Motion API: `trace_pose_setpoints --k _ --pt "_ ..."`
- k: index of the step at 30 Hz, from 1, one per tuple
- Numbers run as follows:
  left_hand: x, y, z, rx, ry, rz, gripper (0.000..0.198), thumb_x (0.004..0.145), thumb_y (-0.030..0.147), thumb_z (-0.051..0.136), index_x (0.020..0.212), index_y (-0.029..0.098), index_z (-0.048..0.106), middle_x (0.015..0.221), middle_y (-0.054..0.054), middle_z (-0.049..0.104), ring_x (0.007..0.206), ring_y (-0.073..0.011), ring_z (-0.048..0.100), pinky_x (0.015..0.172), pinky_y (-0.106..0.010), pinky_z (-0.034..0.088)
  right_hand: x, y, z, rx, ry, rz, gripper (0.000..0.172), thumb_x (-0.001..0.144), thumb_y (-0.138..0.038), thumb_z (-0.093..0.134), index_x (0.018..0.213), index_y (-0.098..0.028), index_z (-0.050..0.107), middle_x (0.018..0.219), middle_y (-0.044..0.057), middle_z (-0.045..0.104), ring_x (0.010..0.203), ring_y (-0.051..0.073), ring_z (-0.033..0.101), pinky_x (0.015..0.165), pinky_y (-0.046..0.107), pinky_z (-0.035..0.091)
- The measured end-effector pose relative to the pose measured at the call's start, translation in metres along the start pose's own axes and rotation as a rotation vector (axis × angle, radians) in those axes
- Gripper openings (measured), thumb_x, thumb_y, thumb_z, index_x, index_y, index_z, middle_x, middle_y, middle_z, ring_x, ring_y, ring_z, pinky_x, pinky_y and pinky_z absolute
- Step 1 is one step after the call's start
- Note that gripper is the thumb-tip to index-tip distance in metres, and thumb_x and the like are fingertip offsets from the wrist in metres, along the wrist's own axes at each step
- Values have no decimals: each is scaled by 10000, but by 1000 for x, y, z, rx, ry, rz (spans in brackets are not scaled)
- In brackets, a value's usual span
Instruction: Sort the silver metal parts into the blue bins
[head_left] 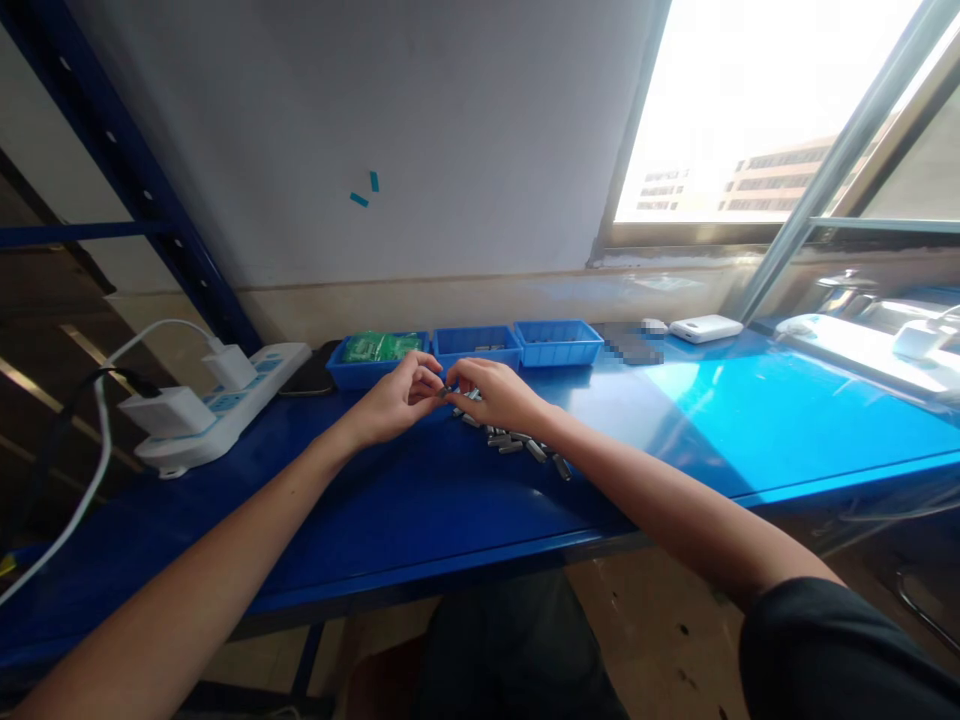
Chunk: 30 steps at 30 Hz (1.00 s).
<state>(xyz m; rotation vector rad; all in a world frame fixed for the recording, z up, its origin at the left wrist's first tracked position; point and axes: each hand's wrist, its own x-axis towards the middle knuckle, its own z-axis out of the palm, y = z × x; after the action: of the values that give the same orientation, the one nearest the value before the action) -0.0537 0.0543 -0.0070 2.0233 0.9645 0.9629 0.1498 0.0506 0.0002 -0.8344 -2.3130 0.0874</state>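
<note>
At the far left a power strip (225, 410) with two white chargers lies on the blue table (420, 500). The left hand (397, 400) and the right hand (495, 392) meet at mid-table, fingertips nearly touching, and pinch a small dark metal part (447, 391) between them. The part sits right at both sets of fingertips, so neither hand is nearer; it is too small to tell its long axis. Both hands are closed in a pinch on it.

Just near and right of the right hand, a loose row of small metal pieces (525, 445) lies on the table, running toward the near right under the forearm.

Beyond the hands stand three blue trays in a row: the left tray (337, 375) holds green packets, the middle tray (477, 345) a few small pieces, and what lies in the right tray (559, 345) cannot be made out. Farther right lies a white box (705, 328).
</note>
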Motion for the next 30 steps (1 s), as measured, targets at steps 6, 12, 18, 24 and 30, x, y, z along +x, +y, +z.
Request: trace_pose_setpoints --k 6,12,18,24,30 --pt "0 2 1 -56 1 9 449 721 364 723 1014 220 416 879 9 590 806 -146 645 794 -324 521 0 -3 -1 -25 14 -16 73 848 -232 591 897 -178 581 818 11 602 752 129 533 660 220 345" --pt "-1 6 -1 -70 22 6 442 745 377 697 1031 222 398 906 -2 624 868 -161 655 845 -341 510 0 -6 -6 -75 47 40 171 851 -276 593 1003 -201 574 835 4 614 733 131 534 639 223 332" --pt "0 10 1 -70 34 7 503 778 450 641 1135 220 371 952 -32 658 945 -189 656 887 -369 489 0 -7 -14 -117 -18 -43 155 914 -282 512 985 -187 612 905 43 659 852 156 576 751 246 389" --pt "-1 10 9 462 68 9 452 774 507 607 1086 184 560 972 -65 637 801 -187 608 745 -335 488 12 21 -29 -309 187 130 259 941 -334 459 1086 -165 593 982 88 670 904 190 591 784 278 399" --pt "0 -1 18 728 -98 -10 325 836 469 509 924 203 673 924 -60 658 832 -212 616 702 -305 468 6 39 -28 -267 55 252 425 901 -398 523 1254 -161 517 901 53 679 768 186 604 659 269 378"
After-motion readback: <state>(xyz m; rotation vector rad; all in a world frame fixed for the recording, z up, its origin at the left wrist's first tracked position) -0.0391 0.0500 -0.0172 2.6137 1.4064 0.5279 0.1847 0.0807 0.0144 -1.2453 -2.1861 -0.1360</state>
